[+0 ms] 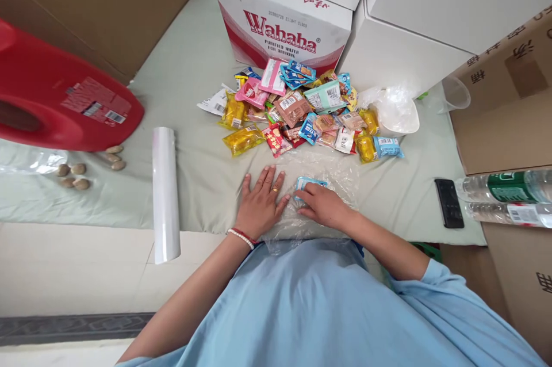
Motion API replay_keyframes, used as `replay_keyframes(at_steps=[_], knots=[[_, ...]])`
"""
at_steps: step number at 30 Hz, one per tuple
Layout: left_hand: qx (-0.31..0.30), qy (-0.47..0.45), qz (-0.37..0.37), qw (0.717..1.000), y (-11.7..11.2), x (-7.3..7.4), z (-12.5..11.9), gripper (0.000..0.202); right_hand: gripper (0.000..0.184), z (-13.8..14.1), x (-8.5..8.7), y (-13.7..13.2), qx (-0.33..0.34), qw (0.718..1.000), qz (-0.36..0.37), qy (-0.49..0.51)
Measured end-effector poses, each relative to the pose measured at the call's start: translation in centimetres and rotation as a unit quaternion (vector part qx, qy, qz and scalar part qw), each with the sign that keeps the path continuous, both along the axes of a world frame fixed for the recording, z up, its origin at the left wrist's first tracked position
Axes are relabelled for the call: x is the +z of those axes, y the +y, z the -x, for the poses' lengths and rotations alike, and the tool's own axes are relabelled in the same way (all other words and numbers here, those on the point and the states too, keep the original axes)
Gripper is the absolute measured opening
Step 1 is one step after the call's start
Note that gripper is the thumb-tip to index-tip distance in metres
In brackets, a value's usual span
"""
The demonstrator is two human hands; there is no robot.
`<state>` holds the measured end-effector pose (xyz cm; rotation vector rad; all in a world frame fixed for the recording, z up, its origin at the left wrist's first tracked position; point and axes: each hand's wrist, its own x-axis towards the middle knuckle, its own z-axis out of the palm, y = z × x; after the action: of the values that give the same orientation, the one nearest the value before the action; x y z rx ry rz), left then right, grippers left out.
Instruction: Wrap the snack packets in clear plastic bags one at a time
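White bowl (409,124), clr plastic (388,103) in; R hand (322,205) on blue pkt (316,181).

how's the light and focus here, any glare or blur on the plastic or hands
Head view: soft light across the tablecloth; head view: pale glints on the clear plastic film and the clear bag; head view: left hand and right hand show no obvious motion blur; head view: large Wahaha box lettering is crisp, but tiny print on the snack packets is unreadable
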<state>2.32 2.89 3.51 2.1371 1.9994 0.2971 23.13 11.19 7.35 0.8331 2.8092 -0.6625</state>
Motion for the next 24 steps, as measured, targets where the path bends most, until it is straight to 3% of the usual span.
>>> replay_keyframes(at_steps=[4,9,13,17,22,24], knots=[[0.013,-0.009,-0.010,1.000,0.2,-0.3,0.1,0.064,0.036,-1.9,-1.8,-0.9,-0.059,0.994,0.027,0.094],[0.018,-0.013,-0.026,0.999,0.2,-0.6,0.1,0.066,0.023,-2.5,0.0,1.8,-0.081,0.983,0.102,0.131],[0.017,-0.006,-0.028,0.999,0.1,-0.6,0.0,0.067,0.029,0.8,1.8,6.0,-0.206,0.977,-0.034,0.048],[0.020,0.001,-0.028,0.999,0.1,-0.7,0.0,0.067,0.063,5.1,1.6,9.6,-0.275,0.952,-0.130,-0.035],[0.019,0.003,-0.034,0.999,0.1,-0.8,0.0,0.067,0.045,5.9,0.8,11.4,-0.302,0.938,-0.161,-0.049],[0.019,0.004,-0.034,0.999,0.1,-0.7,-0.1,0.066,0.049,5.4,0.9,11.6,-0.309,0.935,-0.170,-0.045]])
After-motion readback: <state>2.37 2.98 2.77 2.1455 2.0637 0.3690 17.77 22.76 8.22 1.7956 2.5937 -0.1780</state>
